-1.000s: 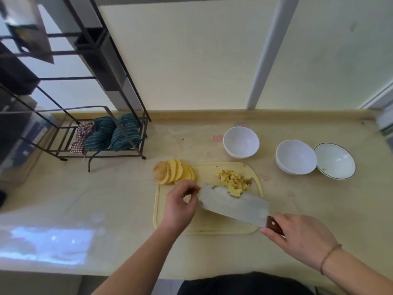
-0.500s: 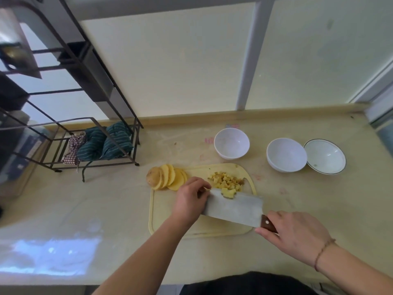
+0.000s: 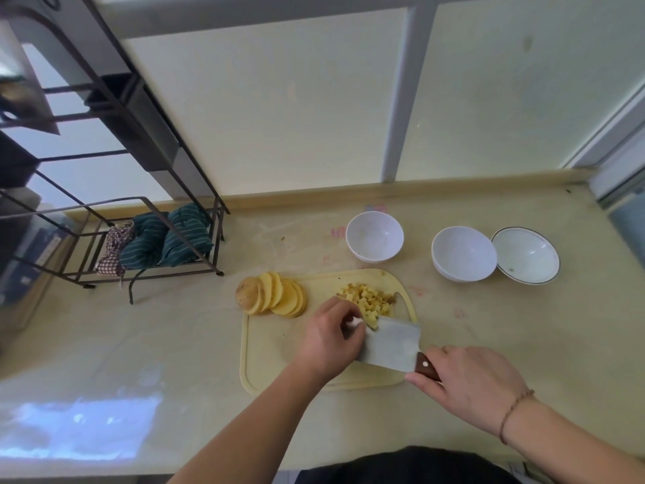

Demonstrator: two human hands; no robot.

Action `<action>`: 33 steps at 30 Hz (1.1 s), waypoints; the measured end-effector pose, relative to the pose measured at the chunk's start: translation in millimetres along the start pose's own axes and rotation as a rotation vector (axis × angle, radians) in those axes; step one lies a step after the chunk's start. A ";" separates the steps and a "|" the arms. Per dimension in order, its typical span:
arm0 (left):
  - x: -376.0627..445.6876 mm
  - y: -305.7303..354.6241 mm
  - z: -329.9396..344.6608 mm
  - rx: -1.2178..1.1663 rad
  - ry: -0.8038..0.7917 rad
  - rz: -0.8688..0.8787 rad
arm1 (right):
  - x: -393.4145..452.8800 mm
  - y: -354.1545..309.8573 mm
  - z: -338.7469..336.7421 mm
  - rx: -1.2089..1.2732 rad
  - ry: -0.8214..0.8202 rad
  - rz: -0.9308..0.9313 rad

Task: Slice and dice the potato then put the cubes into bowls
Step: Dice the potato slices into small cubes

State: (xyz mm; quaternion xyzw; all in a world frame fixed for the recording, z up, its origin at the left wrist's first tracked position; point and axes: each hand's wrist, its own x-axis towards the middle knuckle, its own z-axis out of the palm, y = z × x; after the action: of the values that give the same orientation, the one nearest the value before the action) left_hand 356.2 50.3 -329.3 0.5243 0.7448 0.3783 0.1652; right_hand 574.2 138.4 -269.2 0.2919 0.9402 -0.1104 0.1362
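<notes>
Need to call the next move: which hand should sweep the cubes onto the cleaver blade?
Left. The left hand sits at the blade's end beside the cubes; the right hand grips the cleaver handle.

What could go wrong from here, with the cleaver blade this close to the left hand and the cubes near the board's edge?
1. The left hand sits curled against the cleaver blade; a slip could nick its fingers.
2. The potato cubes lie near the cutting board's far right edge, so a sweep could push some onto the counter.
3. The potato slices overhang the board's left corner and might slide off.
</notes>
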 end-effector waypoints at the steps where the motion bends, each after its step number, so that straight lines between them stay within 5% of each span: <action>1: -0.6 -0.1 0.4 0.024 -0.040 0.036 | -0.1 -1.7 -1.9 -0.015 -0.008 -0.003; 13: 22.3 -6.9 17.1 -0.003 -0.056 -0.012 | -6.0 -13.8 -13.6 -0.109 -0.076 -0.025; 17: 30.7 -21.1 -9.3 -0.024 0.116 0.026 | -9.0 -9.0 -10.1 -0.059 -0.090 -0.019; 21: 42.6 -55.4 -66.4 0.122 0.197 -0.129 | -17.2 -4.0 -1.6 0.053 -0.058 0.084; 27: 58.6 -70.2 -106.8 0.764 -0.555 -0.107 | -11.5 -3.1 8.8 0.229 -0.013 0.185; 33: 79.7 -73.3 -99.8 0.867 -0.727 -0.007 | -4.5 -12.3 8.5 0.337 -0.007 0.228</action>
State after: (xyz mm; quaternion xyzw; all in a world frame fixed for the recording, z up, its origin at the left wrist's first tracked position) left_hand 212.4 71.5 -305.6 0.6383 0.7290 -0.1674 0.1819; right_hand 572.3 123.7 -274.1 0.4149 0.8688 -0.2509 0.1002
